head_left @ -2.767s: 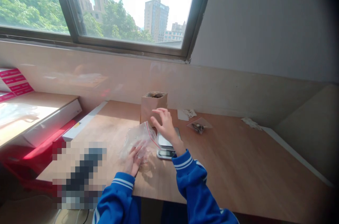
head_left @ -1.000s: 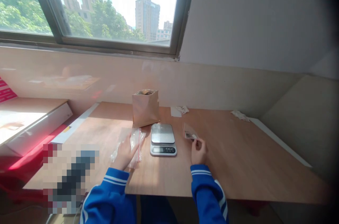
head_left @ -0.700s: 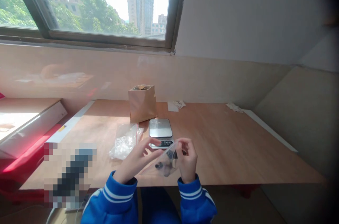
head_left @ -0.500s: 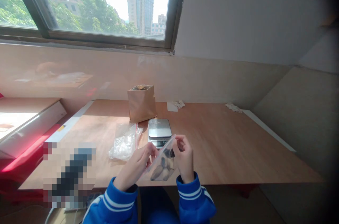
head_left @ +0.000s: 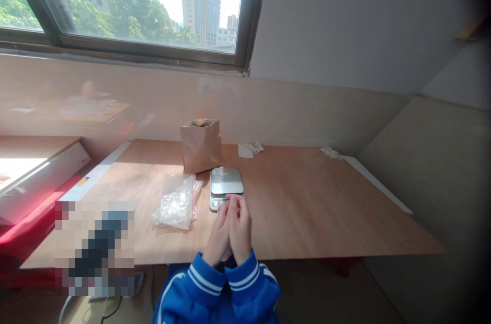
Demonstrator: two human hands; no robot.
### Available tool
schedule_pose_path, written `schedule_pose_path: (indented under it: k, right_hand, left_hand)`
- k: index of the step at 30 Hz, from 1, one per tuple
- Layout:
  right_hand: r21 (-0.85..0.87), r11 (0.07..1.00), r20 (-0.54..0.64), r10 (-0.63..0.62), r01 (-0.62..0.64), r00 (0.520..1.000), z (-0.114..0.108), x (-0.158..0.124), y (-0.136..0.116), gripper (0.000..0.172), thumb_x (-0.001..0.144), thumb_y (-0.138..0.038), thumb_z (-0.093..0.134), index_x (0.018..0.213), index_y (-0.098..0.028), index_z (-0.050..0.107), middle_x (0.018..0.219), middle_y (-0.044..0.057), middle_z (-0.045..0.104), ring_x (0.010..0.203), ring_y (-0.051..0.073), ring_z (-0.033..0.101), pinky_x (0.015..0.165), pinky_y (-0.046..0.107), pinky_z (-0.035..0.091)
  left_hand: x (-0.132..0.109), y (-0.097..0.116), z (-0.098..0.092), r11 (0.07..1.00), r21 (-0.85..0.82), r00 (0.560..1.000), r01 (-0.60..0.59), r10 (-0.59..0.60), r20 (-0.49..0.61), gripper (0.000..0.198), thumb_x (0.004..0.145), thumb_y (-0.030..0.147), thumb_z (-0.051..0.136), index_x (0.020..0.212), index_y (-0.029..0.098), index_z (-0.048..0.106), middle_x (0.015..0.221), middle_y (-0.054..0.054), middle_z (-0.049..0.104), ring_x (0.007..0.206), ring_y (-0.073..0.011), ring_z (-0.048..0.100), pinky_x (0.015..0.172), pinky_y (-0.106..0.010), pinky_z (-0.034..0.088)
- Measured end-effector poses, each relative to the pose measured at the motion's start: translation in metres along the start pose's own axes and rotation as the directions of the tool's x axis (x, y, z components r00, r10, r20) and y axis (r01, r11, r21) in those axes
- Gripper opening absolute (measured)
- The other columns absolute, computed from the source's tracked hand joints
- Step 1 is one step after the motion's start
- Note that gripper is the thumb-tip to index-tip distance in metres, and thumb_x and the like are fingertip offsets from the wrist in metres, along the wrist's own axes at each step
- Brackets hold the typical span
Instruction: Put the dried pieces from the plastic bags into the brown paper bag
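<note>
My left hand (head_left: 218, 234) and my right hand (head_left: 240, 227) press together, fingers upright, just in front of a digital kitchen scale (head_left: 226, 183). The fingertips overlap the scale's front edge in this view and hide its display. The small zip bag with dark objects does not show; anything between my palms is hidden. To the left of my hands lies a transparent zip bag (head_left: 177, 202) with a red seal line, crumpled and apart from them. Behind the scale stands an open brown paper bag (head_left: 201, 146) with something dark inside.
All this rests on a wooden table (head_left: 307, 211), with paper scraps (head_left: 248, 149) at the back and another scrap (head_left: 332, 153) to the right. A pixelated patch (head_left: 95, 247) covers the near left. A window (head_left: 126, 7) is behind.
My hands have come together and dropped lower, nearer my body. The small zip bag with dark objects, held up between them before, no longer shows. The view has shifted slightly.
</note>
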State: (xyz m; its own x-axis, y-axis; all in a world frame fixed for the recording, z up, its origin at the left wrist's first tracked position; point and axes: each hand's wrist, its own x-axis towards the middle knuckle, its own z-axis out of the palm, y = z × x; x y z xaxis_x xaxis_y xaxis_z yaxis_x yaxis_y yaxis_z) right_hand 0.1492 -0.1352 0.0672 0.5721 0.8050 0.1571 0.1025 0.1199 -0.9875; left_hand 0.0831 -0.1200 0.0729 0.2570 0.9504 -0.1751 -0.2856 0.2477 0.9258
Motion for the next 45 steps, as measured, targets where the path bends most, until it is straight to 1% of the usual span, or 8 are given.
schedule_pose_path:
  k: [4, 10, 18, 24, 29, 31, 35, 45]
  right_hand:
    - [0.181, 0.982, 0.053, 0.041, -0.05, 0.998, -0.007, 0.002, 0.018, 0.038, 0.091, -0.05, 0.036, 0.112, -0.022, 0.051, 0.119, 0.009, 0.058, 0.108, 0.021, 0.058, 0.088, 0.035, 0.049]
    - [0.127, 0.976, 0.049, 0.172, -0.177, 0.984, -0.041, 0.007, 0.056, 0.045, 0.071, -0.052, 0.067, 0.099, -0.021, 0.052, 0.097, 0.009, 0.066, 0.091, 0.022, 0.064, 0.081, 0.037, 0.051]
    - [0.36, 0.857, 0.438, 0.193, -0.368, 0.878, -0.035, -0.006, 0.028, 0.039, 0.077, -0.053, 0.062, 0.095, -0.018, 0.059, 0.092, 0.008, 0.069, 0.086, 0.022, 0.066, 0.077, 0.035, 0.053]
    - [0.365, 0.888, 0.497, 0.068, -0.279, 0.865, -0.031, -0.009, 0.007, 0.035, 0.082, -0.048, 0.059, 0.102, -0.02, 0.06, 0.101, 0.008, 0.066, 0.093, 0.021, 0.063, 0.083, 0.036, 0.051]
    - [0.093, 0.995, 0.268, -0.003, -0.023, 0.963, -0.029, -0.003, 0.004, 0.027, 0.079, -0.045, 0.063, 0.087, -0.021, 0.053, 0.094, 0.004, 0.059, 0.081, 0.016, 0.059, 0.071, 0.027, 0.05]
    - [-0.047, 0.997, 0.342, -0.04, 0.06, 0.939, -0.029, 0.002, -0.001, 0.025, 0.084, -0.044, 0.056, 0.079, -0.021, 0.05, 0.075, 0.0, 0.056, 0.068, 0.013, 0.055, 0.063, 0.024, 0.046]
    - [-0.101, 0.976, 0.575, -0.101, 0.193, 0.812, -0.026, 0.015, -0.016, 0.028, 0.093, -0.039, 0.038, 0.076, -0.02, 0.047, 0.063, -0.003, 0.05, 0.057, 0.011, 0.048, 0.053, 0.022, 0.036]
    - [-0.02, 0.978, 0.606, -0.152, 0.206, 0.781, -0.016, 0.027, -0.018, 0.03, 0.088, -0.042, 0.046, 0.067, -0.02, 0.046, 0.059, -0.004, 0.044, 0.054, 0.01, 0.041, 0.049, 0.022, 0.031]
  left_hand:
    - [0.005, -0.02, -0.012, 0.998, 0.031, 0.998, -0.052, 0.051, 0.028, 0.032, 0.077, 0.051, 0.058, 0.076, 0.02, 0.054, 0.068, 0.0, 0.057, 0.064, -0.0135, 0.055, 0.06, -0.025, 0.044]
    - [0.002, -0.033, -0.033, 0.984, 0.161, 0.997, -0.069, 0.066, 0.026, 0.043, 0.074, 0.06, 0.055, 0.07, 0.018, 0.05, 0.054, 0.006, 0.043, 0.045, -0.0067, 0.037, 0.044, -0.021, 0.03]
    - [-0.014, -0.025, -0.014, 0.89, 0.42, 0.981, -0.176, 0.125, 0.147, 0.034, 0.084, 0.05, 0.048, 0.09, 0.019, 0.057, 0.083, -0.003, 0.063, 0.083, -0.0182, 0.059, 0.077, -0.029, 0.045]
    - [-0.012, -0.002, -0.016, 0.856, 0.43, 0.958, -0.287, 0.246, 0.15, 0.03, 0.086, 0.044, 0.046, 0.101, 0.021, 0.057, 0.095, -0.004, 0.065, 0.098, -0.0206, 0.058, 0.088, -0.031, 0.043]
    - [-0.01, 0.016, -0.017, 0.831, 0.458, 0.949, -0.316, 0.271, 0.164, 0.031, 0.088, 0.043, 0.043, 0.103, 0.02, 0.057, 0.098, -0.005, 0.064, 0.096, -0.0209, 0.057, 0.086, -0.031, 0.042]
    - [-0.008, 0.019, -0.016, 0.825, 0.466, 0.948, -0.319, 0.278, 0.157, 0.029, 0.088, 0.043, 0.043, 0.097, 0.02, 0.057, 0.091, -0.004, 0.062, 0.091, -0.0199, 0.057, 0.083, -0.03, 0.042]
    - [-0.004, 0.024, -0.016, 0.85, 0.424, 0.95, -0.311, 0.286, 0.125, 0.025, 0.088, 0.043, 0.043, 0.081, 0.02, 0.051, 0.076, 0.0, 0.053, 0.076, -0.0154, 0.054, 0.075, -0.026, 0.043]
    - [0.014, 0.031, -0.02, 0.812, 0.462, 0.933, -0.358, 0.336, 0.133, 0.025, 0.084, 0.039, 0.044, 0.069, 0.02, 0.044, 0.066, 0.003, 0.045, 0.064, -0.0124, 0.045, 0.063, -0.025, 0.039]
